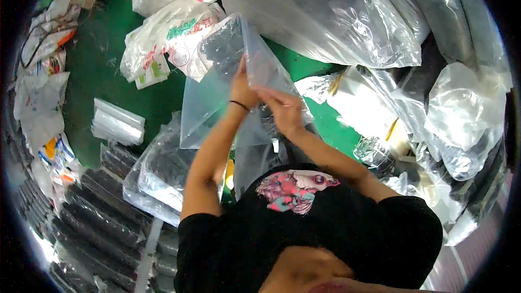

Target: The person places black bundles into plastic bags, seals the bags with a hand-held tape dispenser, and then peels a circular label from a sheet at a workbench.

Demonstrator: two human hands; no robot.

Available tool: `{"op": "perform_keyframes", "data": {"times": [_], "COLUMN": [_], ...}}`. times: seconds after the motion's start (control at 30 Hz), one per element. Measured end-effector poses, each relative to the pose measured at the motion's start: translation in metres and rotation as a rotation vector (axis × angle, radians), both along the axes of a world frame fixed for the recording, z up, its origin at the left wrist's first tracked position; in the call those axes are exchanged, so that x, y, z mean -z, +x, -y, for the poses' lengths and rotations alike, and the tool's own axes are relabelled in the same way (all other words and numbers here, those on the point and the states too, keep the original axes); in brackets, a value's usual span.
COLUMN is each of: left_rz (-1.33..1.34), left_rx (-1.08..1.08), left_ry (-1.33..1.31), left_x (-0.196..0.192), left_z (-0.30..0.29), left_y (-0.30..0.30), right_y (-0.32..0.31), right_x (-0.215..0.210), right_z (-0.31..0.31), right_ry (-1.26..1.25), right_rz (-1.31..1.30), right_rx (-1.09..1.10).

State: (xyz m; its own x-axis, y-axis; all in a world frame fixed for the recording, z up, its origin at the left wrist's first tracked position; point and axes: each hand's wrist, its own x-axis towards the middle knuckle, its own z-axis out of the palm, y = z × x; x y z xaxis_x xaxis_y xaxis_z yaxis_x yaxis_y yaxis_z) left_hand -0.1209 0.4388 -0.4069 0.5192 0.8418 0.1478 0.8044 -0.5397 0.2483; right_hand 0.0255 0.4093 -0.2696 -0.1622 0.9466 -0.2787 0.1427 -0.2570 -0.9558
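Observation:
A large, clear plastic bag [209,114] spreads out in front of me, with one corner pointing away. My left hand [244,91], a dark band round its wrist, grips the bag near its middle, and film partly covers its fingertips. Close beside it, my right hand [286,111] has its fingers closed on the film, their tips nearly meeting the left hand. Beyond my left fingers a dark, crinkled patch [223,49] shows at the bag's far end; whether it lies inside or under the film I cannot tell.
White printed plastic bags [168,35] lie on the green surface [108,59] ahead. A small stack of clear sleeves [118,121] is at left. Big film-wrapped bundles [320,16] fill the far right, with loose clear film [461,114] nearer. Dark rolls [97,211] line the lower left.

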Motion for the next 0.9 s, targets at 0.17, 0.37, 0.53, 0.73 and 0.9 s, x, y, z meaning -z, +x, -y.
{"op": "perform_keyframes", "data": {"times": [0.17, 0.37, 0.53, 0.73, 0.9], "left_rz": [0.915, 0.494, 0.359, 0.224, 0.296], "left_rx": [-0.396, -0.862, -0.636, -0.455, -0.399], "left_ry": [-0.587, -0.59, -0.331, -0.363, -0.21], "left_x": [0.022, 0.009, -0.051, -0.009, 0.012], "left_z": [-0.106, -0.132, -0.03, 0.057, 0.038], "left_y": [-0.13, -0.065, 0.033, -0.012, -0.03], "right_y": [-0.045, -0.106, -0.088, 0.005, 0.116], "right_x": [-0.001, 0.134, 0.16, 0.096, 0.078], "right_z": [0.039, 0.091, 0.097, 0.095, 0.042], "right_ry": [-0.155, 0.159, 0.1, 0.662, 0.539], "right_rz": [-0.116, 0.101, 0.139, 0.489, 0.371], "right_rx": [0.184, 0.02, -0.16, -1.382, -1.037]}}
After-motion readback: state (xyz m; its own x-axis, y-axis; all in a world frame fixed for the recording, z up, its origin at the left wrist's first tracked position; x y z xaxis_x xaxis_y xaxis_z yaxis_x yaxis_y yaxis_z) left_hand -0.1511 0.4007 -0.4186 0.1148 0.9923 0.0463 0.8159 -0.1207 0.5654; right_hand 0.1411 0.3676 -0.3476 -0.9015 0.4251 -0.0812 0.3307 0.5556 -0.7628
